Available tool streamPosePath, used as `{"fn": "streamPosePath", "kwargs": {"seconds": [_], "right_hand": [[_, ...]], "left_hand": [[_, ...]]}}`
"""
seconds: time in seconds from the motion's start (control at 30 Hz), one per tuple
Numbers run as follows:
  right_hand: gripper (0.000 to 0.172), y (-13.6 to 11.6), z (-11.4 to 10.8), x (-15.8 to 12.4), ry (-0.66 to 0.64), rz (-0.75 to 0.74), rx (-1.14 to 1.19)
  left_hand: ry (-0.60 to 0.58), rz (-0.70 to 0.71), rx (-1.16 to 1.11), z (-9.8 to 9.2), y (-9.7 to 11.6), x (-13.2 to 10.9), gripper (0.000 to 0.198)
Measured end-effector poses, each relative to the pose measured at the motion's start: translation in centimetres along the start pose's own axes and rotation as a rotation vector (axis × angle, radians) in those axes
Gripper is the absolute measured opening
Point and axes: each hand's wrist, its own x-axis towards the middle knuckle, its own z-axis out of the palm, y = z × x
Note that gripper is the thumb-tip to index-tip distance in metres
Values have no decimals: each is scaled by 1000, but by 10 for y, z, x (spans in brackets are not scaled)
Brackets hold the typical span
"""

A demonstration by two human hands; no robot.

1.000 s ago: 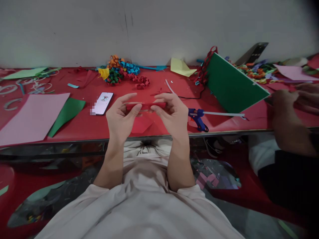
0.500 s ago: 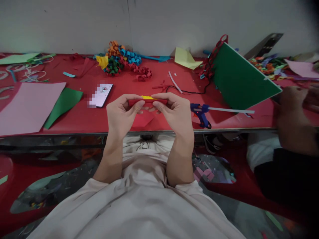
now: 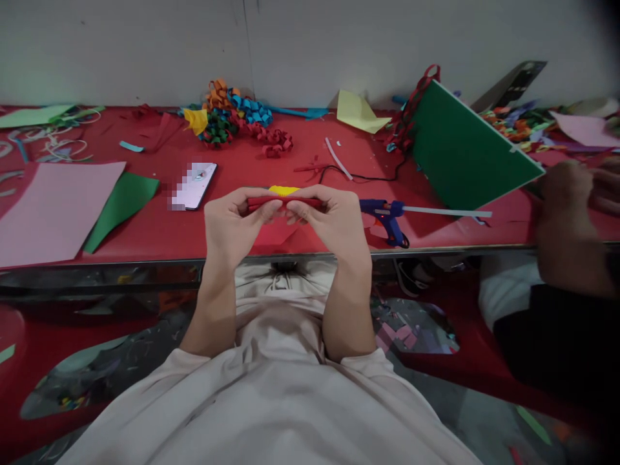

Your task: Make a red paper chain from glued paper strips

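Observation:
My left hand and my right hand are both closed on the ends of a narrow folded red paper strip, held level just above the table's front edge. A small yellow piece shows right behind the strip. Under the strip a red paper scrap lies on the red table.
A blue glue gun with a white stick lies right of my hands. A phone, pink sheet and green sheet lie to the left. Curled paper chains sit at the back. A green board leans beside another person's hands.
My hands closed tighter on the red strip and the yellow piece came into sight behind it. The view shifted slightly down the table.

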Motion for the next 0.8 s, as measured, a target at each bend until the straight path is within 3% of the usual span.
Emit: {"fn": "streamPosePath", "kwargs": {"seconds": [0.23,0.4,0.6,0.8], "right_hand": [[29,6,-9,1,-64,79,46],[31,2,-13,0,-63,54,49],[25,3,-12,1,-76,26,51],[15,7,-11,1,-87,-15,-80]], "left_hand": [[-161,-92,13,-11,-4,8,55],[-211,-61,-1,-15,-2,8,45],[-168,-62,115,-8,-1,5,24],[-175,33,296,2,0,2,23]]}}
